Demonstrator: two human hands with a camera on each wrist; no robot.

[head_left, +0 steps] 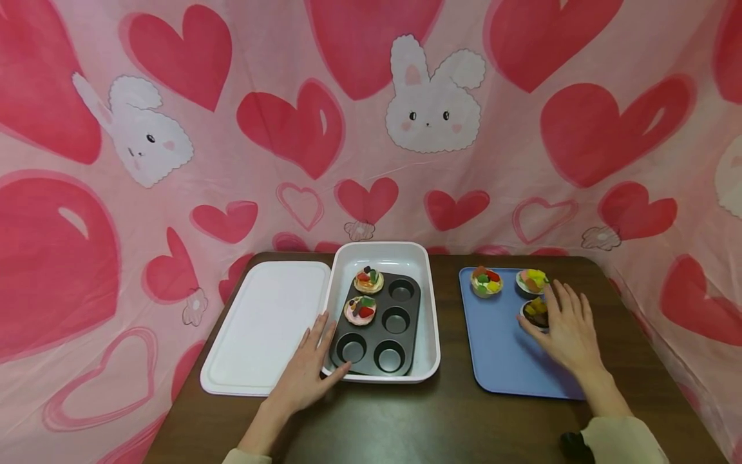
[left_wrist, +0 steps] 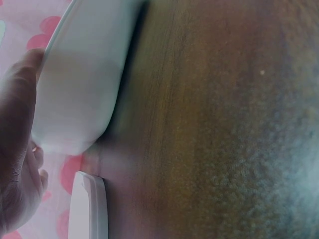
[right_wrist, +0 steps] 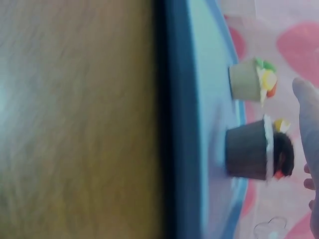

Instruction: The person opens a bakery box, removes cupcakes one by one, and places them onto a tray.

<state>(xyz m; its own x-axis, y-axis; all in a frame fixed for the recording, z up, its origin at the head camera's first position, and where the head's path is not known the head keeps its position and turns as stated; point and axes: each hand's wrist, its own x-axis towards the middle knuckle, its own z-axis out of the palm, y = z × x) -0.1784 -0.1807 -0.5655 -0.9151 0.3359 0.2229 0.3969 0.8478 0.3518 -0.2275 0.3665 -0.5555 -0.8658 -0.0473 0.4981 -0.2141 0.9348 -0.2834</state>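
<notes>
My left hand (head_left: 307, 370) rests at the near left corner of a white bin (head_left: 431, 322), its fingers along the left rim and its thumb over the front. Inside that bin lies a dark muffin pan (head_left: 373, 345). Two toy cupcakes sit in its left cups, one yellowish with fruit (head_left: 368, 281), one pink-topped (head_left: 360, 311). Over the blue tray (head_left: 498, 361), my right hand (head_left: 570, 335) spreads its fingers just above a chocolate-topped cupcake (right_wrist: 247, 152), apart from it in the right wrist view. Behind stand a green-and-pink-topped cupcake (head_left: 531, 281) and a fruit-topped one (head_left: 486, 282).
A white board (head_left: 269, 328) lies left of the bin on the brown wooden table (head_left: 394, 419). A pink cloth (head_left: 359, 142) with hearts and rabbits hangs behind. Near my right sleeve (head_left: 623, 441) is a small black object (head_left: 575, 446).
</notes>
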